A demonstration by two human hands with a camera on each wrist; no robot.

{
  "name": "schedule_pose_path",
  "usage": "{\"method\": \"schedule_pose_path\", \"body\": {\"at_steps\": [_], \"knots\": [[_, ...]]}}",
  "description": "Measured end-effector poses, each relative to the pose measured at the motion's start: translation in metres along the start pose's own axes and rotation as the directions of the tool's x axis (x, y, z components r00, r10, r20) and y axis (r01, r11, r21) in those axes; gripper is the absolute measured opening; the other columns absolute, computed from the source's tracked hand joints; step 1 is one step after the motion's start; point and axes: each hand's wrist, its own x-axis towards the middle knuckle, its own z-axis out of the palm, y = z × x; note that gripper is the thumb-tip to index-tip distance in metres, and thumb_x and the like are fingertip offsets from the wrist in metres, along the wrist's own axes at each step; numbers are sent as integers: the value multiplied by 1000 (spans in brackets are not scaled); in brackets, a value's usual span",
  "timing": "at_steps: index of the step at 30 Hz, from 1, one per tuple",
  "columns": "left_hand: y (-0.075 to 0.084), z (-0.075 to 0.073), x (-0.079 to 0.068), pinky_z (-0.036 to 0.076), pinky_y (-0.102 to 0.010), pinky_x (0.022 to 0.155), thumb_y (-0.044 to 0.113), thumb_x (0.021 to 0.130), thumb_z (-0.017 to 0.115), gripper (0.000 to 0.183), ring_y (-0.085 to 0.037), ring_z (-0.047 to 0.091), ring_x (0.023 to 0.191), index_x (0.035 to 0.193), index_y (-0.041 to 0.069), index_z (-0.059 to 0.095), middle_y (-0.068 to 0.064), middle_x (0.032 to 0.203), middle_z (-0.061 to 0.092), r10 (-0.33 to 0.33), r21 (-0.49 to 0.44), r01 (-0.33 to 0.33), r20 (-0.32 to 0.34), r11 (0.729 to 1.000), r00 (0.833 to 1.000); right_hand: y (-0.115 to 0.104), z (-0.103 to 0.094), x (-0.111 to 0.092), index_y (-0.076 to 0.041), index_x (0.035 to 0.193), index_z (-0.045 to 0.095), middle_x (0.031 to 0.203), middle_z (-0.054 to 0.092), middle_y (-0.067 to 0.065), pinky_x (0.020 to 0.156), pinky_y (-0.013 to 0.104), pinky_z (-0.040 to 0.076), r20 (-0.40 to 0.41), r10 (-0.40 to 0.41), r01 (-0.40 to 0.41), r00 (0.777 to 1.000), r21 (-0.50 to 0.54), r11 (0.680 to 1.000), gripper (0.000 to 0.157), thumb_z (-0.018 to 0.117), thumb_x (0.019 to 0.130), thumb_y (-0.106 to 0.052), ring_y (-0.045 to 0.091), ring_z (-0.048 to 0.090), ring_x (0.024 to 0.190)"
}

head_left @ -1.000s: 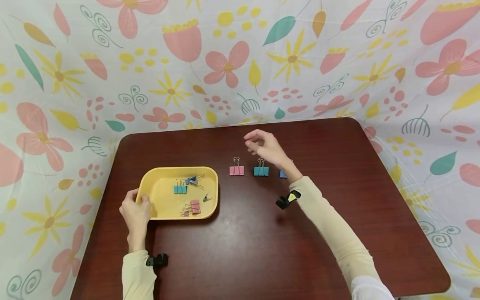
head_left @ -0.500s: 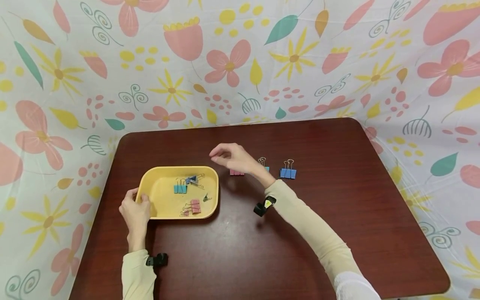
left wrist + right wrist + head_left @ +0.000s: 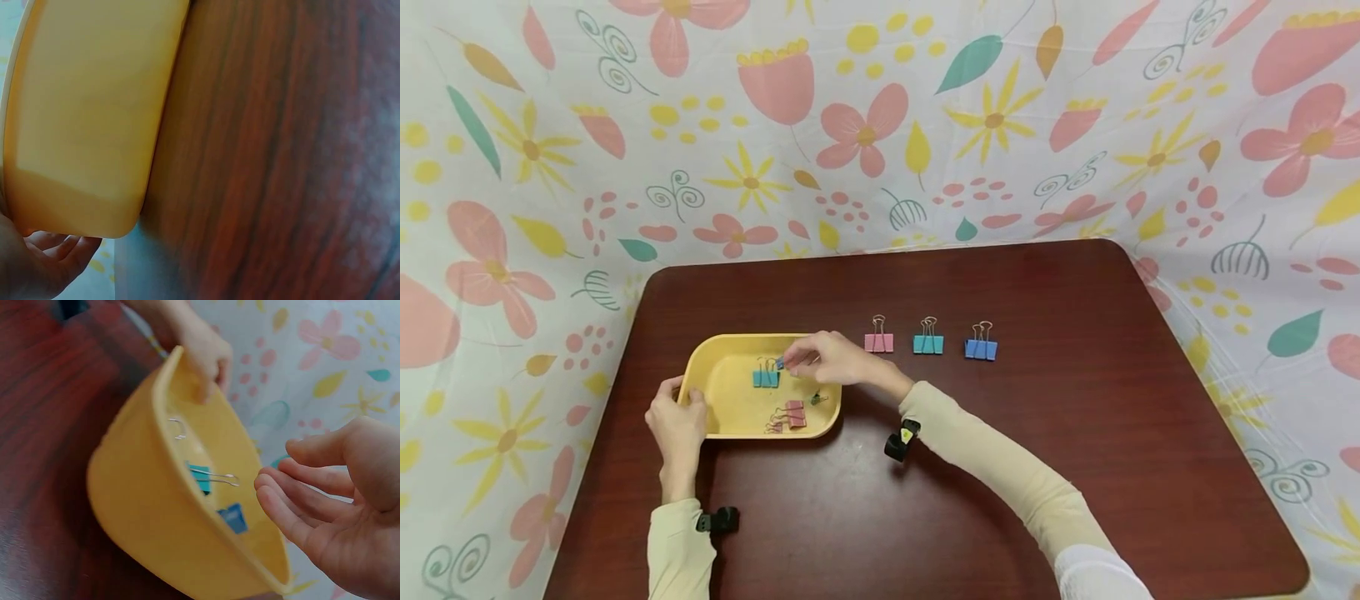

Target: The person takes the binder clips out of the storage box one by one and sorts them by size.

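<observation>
My left hand (image 3: 677, 423) grips the left end of a yellow plastic bin (image 3: 726, 400), thumb inside the rim and fingers outside. Over the bin's right part hovers my right hand (image 3: 829, 358), fingers bent slightly and holding nothing; the right wrist view shows a gap between thumb and fingertips. Inside the bin lie a teal binder clip (image 3: 766, 380), a blue binder clip (image 3: 234, 519) partly hidden by the right hand in the head view, a pink binder clip (image 3: 795, 413) with a smaller pink one beside it, and a small dark green clip (image 3: 817, 399).
Right of the bin, a pink binder clip (image 3: 878, 343), a teal binder clip (image 3: 928, 345) and a blue binder clip (image 3: 981, 350) stand in a row on the dark brown table (image 3: 1037, 433). A flower-print cloth (image 3: 880, 200) hangs behind the table.
My right hand has moved left from above the row of binder clips to over the bin, uncovering the row. My left hand keeps its hold on the bin.
</observation>
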Motion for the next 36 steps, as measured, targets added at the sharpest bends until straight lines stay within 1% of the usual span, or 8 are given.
{"method": "schedule_pose_path", "body": {"at_steps": [7,9,13,18,22,25,31,36], "knots": [[2,0,-1,43,-60,97,11,94,55,35,-52,55,110,122,-5,66,-34,116,67,-4,7,4,1,1000,1000,-3,19,0,2,124,69,126,71,15,84,18,54,116,0,-1,993,7,1000,30,65,95,-5,25,73,102],[2,-1,-2,44,-60,97,12,94,54,35,-52,56,109,122,-5,66,-34,115,67,-2,6,2,1,1000,1000,-3,24,0,-1,125,70,126,72,13,84,19,54,139,12,-9,990,-23,1000,31,67,94,-7,22,75,99],[1,0,-2,44,-61,96,11,94,54,35,-52,56,109,122,-5,66,-34,115,67,-4,7,4,2,1000,1000,-1,33,-2,-6,125,72,126,73,7,90,21,53,190,30,-10,981,-106,994,32,71,93,-12,14,76,96],[1,1,-1,42,-61,98,11,93,54,35,-52,55,109,122,-5,66,-34,114,66,4,10,-4,-2,1000,1000,1,40,-1,-8,122,74,126,73,4,96,21,51,206,22,13,978,-169,985,30,71,93,-11,11,74,100],[1,1,1,42,-60,98,11,93,54,34,-52,55,109,121,-5,66,-33,114,67,5,7,-5,-1,1000,1000,3,44,-1,-11,119,76,116,76,0,88,15,49,207,6,47,978,-249,967,26,71,94,-14,5,70,93],[3,1,1,42,-60,98,10,93,55,34,-52,55,109,121,-5,66,-33,114,67,5,7,-5,3,1000,1000,4,47,-2,-14,113,78,103,78,-3,81,13,46,187,-19,71,982,-280,957,20,70,94,-16,1,67,87],[5,0,-1,43,-60,97,10,93,55,34,-51,55,109,121,-5,66,-34,114,66,-8,12,8,8,1000,1000,5,48,-4,-16,91,79,80,76,-8,74,9,46,156,-62,102,986,-259,961,8,72,93,-16,-7,62,73],[4,0,-1,43,-59,97,11,94,54,35,-51,55,110,122,-5,66,-33,115,66,-11,12,11,9,1000,1000,7,50,-5,-14,86,78,77,75,-7,71,8,46,185,-83,129,979,-249,960,7,75,91,-15,-8,60,70]]}}
